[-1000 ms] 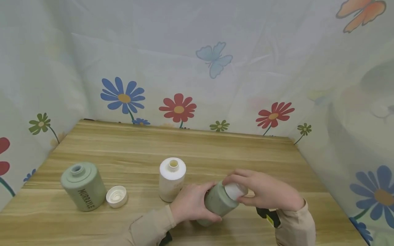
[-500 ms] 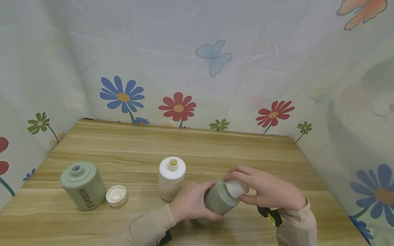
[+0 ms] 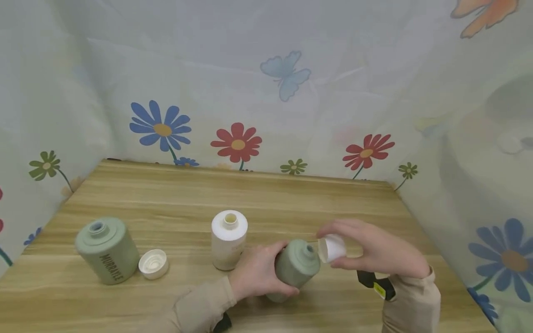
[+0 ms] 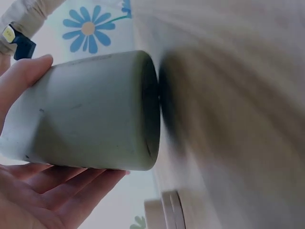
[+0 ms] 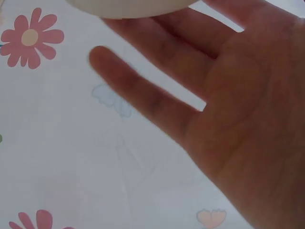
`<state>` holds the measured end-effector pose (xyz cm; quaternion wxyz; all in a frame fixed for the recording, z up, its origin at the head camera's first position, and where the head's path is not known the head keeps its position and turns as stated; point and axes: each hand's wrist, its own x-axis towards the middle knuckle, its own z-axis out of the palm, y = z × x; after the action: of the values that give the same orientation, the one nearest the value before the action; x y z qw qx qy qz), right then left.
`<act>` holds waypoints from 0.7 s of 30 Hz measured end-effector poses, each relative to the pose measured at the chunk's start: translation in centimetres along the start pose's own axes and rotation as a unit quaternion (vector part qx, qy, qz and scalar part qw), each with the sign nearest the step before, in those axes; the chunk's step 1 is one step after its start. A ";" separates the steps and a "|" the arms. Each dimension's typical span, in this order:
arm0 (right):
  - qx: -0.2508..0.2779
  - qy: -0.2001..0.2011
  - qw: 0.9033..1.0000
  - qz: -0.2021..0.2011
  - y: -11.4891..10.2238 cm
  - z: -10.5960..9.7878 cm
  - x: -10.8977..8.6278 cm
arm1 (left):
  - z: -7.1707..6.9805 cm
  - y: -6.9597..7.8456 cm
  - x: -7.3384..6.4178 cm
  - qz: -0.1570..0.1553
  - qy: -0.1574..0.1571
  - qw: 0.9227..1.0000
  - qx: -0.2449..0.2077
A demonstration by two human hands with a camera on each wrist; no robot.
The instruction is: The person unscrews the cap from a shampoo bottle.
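Observation:
In the head view my left hand (image 3: 259, 273) grips a green bottle (image 3: 296, 263) around its body, tilted with its bare neck toward the right. The left wrist view shows the bottle's base (image 4: 150, 112) close to the table, with thumb and fingers on opposite sides. Just right of the neck, my right hand (image 3: 370, 245) pinches a white cap (image 3: 332, 248), which is apart from the bottle. Only the cap's lower edge (image 5: 136, 7) shows in the right wrist view. A white bottle (image 3: 229, 240) without a cap stands upright by my left hand.
Another green bottle (image 3: 109, 252), lettered MURRAYLE and uncapped, stands at the left. Beside it a white cap (image 3: 153, 264) lies with its hollow side up. The wooden table (image 3: 250, 189) is bordered by a flowered curtain (image 3: 200, 78) at the back and sides.
My right hand has moved right with the white cap, lifting it off the green bottle and baring the neck. My left hand keeps its hold on the bottle. The head view has shifted slightly.

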<state>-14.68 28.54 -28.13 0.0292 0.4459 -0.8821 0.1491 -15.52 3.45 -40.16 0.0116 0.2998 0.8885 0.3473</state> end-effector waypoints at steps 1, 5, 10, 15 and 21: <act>-0.002 0.008 1.000 0.001 0.1 -0.1 -0.2 | 0.1 0.1 0.1 0.000 0.001 1.000 0.001; 0.028 0.033 0.999 0.008 1.1 -0.2 -1.1 | 0.6 0.7 0.6 0.001 -0.004 1.000 -0.012; 0.066 0.044 0.997 0.021 2.8 0.2 -2.5 | 1.4 1.2 1.6 0.016 -0.018 0.998 -0.065; 0.037 0.026 0.996 0.081 4.4 0.8 -4.4 | 2.2 1.9 2.4 0.001 -0.021 0.996 -0.090; 0.073 0.021 0.992 0.104 6.9 1.7 -6.3 | 3.2 2.9 3.9 -0.013 -0.004 0.993 -0.120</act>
<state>-16.30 36.80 -32.55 -0.0005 0.3493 -0.9097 0.2245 -16.47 9.18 -40.03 0.0552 0.2862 0.8441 0.4501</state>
